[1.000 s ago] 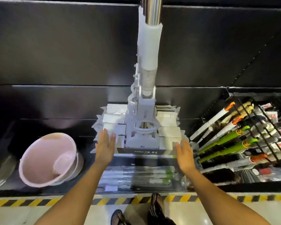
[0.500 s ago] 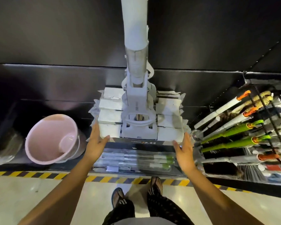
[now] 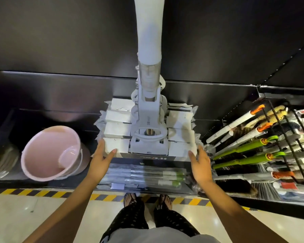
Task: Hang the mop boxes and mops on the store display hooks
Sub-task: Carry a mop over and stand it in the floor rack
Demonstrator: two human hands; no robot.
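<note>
The front mop box (image 3: 147, 157) hangs at the head of its row, with a white mop (image 3: 148, 41) rising above it. The left hand (image 3: 102, 159) and right hand (image 3: 199, 163) are both open-fingered and grip nothing. They flank the box's ends, probably to square it.

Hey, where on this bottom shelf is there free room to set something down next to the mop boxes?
Bare dark shelf shows behind the pink bucket, left of the mop boxes. A slimmer gap runs between the boxes and the green-handled brushes. Crowded: bagged mops lie in front of the boxes, and the right side is packed.
</note>
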